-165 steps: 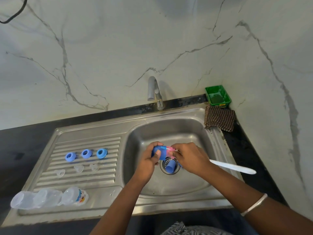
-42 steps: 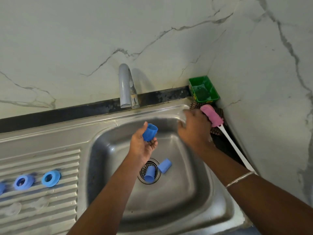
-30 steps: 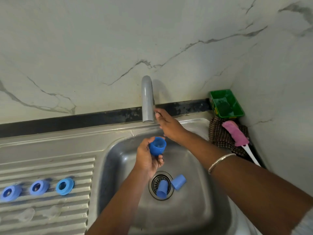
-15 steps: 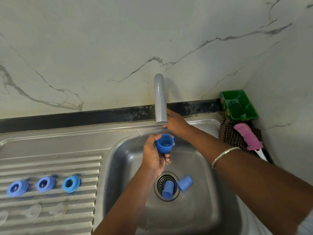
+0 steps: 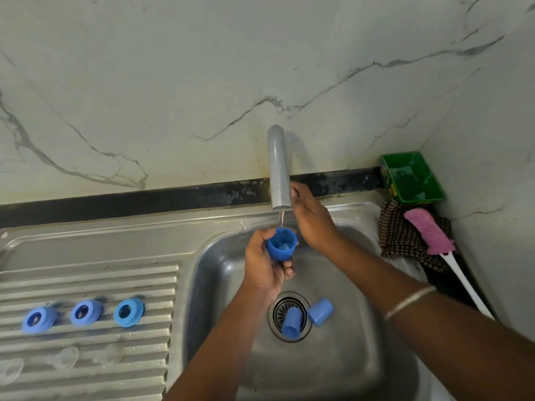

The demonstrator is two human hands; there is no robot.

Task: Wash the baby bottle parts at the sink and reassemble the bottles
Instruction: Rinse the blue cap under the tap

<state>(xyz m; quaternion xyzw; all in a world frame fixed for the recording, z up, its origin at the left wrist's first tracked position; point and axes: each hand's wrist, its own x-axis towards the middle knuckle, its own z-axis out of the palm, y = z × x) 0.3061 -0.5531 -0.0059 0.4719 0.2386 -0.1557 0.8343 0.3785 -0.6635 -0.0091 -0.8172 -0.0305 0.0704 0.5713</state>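
Observation:
My left hand (image 5: 262, 269) grips a blue bottle cap (image 5: 281, 245) mouth-up under the tap spout (image 5: 278, 169). A thin stream of water runs into it. My right hand (image 5: 312, 222) reaches behind the spout and curls round the tap handle, its fingertips hidden. Two more blue caps (image 5: 291, 324) (image 5: 320, 312) lie by the drain in the sink basin (image 5: 333, 371). Three blue screw rings (image 5: 39, 319) (image 5: 86, 312) (image 5: 128, 312) sit in a row on the ribbed drainboard. Clear nipples (image 5: 62, 357) (image 5: 108, 354) lie below them.
A pink bottle brush (image 5: 428, 231) with a white handle lies on a checked cloth (image 5: 396, 238) at the sink's right edge. A green tray (image 5: 412, 178) stands in the back corner. Marble walls close in behind and on the right.
My right hand laid the brush on the cloth and moved to the tap. Water now runs. My left hand raised the cap under the spout.

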